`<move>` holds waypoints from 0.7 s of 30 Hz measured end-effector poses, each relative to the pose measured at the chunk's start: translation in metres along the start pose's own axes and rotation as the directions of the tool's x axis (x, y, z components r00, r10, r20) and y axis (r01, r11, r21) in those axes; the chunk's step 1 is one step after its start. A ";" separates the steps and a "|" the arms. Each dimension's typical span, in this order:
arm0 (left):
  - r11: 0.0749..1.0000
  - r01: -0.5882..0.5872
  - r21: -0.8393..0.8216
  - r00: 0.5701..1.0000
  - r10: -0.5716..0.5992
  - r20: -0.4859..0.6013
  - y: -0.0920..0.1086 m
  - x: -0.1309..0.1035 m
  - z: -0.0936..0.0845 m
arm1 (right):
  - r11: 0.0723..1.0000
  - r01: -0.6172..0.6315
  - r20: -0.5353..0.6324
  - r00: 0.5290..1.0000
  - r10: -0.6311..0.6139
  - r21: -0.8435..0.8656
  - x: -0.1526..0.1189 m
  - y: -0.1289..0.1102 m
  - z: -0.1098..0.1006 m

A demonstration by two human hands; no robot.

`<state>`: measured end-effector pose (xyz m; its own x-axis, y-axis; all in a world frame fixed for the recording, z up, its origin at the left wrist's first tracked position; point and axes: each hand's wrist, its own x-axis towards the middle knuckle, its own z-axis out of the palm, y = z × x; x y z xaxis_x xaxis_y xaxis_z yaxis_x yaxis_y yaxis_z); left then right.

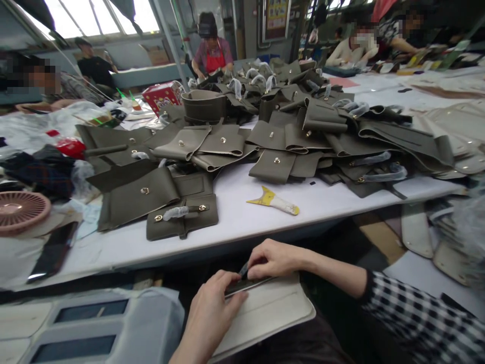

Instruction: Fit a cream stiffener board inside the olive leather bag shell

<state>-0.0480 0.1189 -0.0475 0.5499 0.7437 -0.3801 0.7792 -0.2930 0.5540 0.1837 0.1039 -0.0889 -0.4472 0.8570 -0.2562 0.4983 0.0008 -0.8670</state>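
A cream flat leather-like piece (276,306) with rounded corners lies over my lap, below the table's front edge. My left hand (214,306) is closed on its left part, with the thumb along the near side and the fingers at the far edge. A dark strip (237,288) shows along that far edge. My right hand (273,259) is bent over the same edge, its fingertips pinched around a small dark piece (243,270). Fingers partly cover this piece, and its kind is not clear.
Many olive-brown bag parts (269,134) with metal clasps and wrapped handles cover the white table (235,215). A yellow-and-white tool (273,200) lies near its front edge. At left are a pink fan (22,210) and a phone (55,250). Several people sit around.
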 end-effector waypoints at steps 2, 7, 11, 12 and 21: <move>1.000 -0.012 0.004 1.000 0.012 -0.006 0.000 0.001 0.002 | 0.970 0.168 0.060 0.985 -0.160 -0.177 -0.012 -0.017 0.005; 0.995 -0.029 0.093 1.000 0.028 0.010 0.004 0.001 0.004 | 0.964 0.144 0.061 0.989 -0.133 -0.223 -0.013 -0.023 0.014; 0.969 -0.227 0.098 0.974 0.226 0.023 0.006 0.000 0.016 | 0.999 -0.026 0.088 0.996 0.029 -0.041 -0.002 0.013 -0.002; 0.948 -0.295 0.119 0.955 0.295 0.013 0.006 0.000 0.021 | 0.996 -0.091 0.088 0.992 0.092 -0.010 0.001 0.026 -0.004; 0.745 -0.576 0.337 0.765 0.637 -0.100 0.019 0.006 0.049 | 0.877 -0.344 0.015 0.933 0.360 0.335 0.038 0.096 0.059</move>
<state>-0.0153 0.0890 -0.0756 0.8865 0.4423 0.1363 0.3648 -0.8490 0.3824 0.1709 0.1058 -0.2074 -0.2487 0.7917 -0.5579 0.3421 -0.4671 -0.8153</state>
